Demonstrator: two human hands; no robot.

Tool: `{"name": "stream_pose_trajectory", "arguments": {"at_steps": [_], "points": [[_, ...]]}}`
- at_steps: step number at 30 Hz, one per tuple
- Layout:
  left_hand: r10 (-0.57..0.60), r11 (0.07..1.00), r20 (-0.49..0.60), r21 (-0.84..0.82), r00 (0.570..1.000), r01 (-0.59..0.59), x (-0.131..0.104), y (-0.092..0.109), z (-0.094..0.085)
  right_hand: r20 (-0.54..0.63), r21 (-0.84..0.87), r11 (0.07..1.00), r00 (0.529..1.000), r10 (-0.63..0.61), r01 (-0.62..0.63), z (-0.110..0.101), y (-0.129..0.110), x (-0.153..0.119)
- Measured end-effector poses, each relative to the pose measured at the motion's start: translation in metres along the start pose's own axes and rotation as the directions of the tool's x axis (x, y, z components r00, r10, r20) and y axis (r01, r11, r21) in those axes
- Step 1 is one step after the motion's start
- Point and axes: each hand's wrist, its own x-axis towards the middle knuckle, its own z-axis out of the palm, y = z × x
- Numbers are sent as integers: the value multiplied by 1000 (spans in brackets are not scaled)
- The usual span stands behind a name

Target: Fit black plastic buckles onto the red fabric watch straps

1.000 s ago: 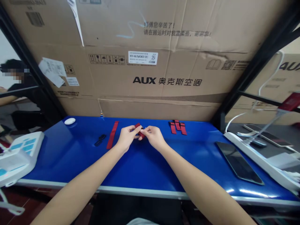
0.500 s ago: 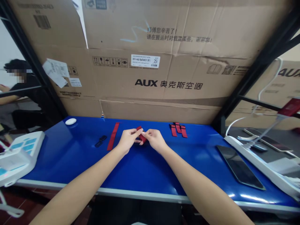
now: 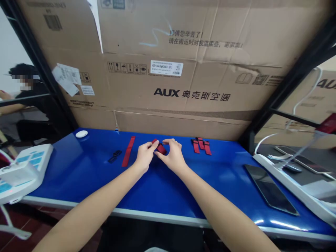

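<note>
Over the middle of the blue table (image 3: 168, 189), my left hand (image 3: 146, 154) pinches a short red webbing strap (image 3: 162, 149) with a dark piece on it, perhaps a buckle. My right hand (image 3: 173, 153) is around the strap's right end, thumb and fingers apart; whether the thumb touches it I cannot tell. Left of my hands lies a long flat red strap (image 3: 128, 151), with black buckles (image 3: 114, 156) beside it. Farther right, several short red straps with black buckles (image 3: 201, 145) lie grouped.
A big cardboard sheet (image 3: 136, 120) stands along the back edge. A white round object (image 3: 81, 134) is at the back left, a white power strip (image 3: 39, 164) at the left. To the right lie a black phone (image 3: 271, 189) and a long white power strip (image 3: 294, 187). Another person (image 3: 28, 91) sits far left.
My right hand has opened, its thumb and fingers parting from the pinch on the red strap. My left hand still holds the strap. The view has shifted slightly.
</note>
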Motion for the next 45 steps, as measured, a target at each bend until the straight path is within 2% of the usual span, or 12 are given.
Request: {"name": "stream_pose_trajectory", "arguments": {"at_steps": [4, 10, 14, 19, 27, 37, 41, 43, 45], "points": [[-34, 999, 7, -16, 999, 34, -1, -2, 0, 30, -67, 989, 991, -129, 131, 8, -1, -1], [-22, 999, -136, -34, 990, 18, 11, -3, -10, 93, -213, 956, 979, -184, 200, 7, 1, -2], [-28, 999, -130, -46, 991, 23, 14, -8, -12, 111, -173, 977, 988, -106, 124, 8, -1, -5], [20, 1000, -130, 8, 991, -19, 9, -13, -7, 135, -162, 985, 990, -34, 56, 17, -6, -6], [-9, 997, -80, -78, 997, 3, 1, -4, 1, 72, -81, 994, 994, 83, -77, 18, -7, -6], [81, 993, -218, 98, 973, -61, 20, -12, -18, 253, -108, 991, 966, -49, 79, 1, 0, -1], [141, 967, -160, 232, 977, -102, 26, -18, -23, 354, -131, 987, 934, -44, 96, -8, 5, 5], [119, 935, -55, 342, 991, -94, 28, -19, -27, 437, -149, 984, 899, -24, 99, -12, 12, 13], [58, 851, 108, 514, 992, -106, 30, -17, -33, 551, -152, 982, 834, -12, 115, -15, 23, 24]]}}
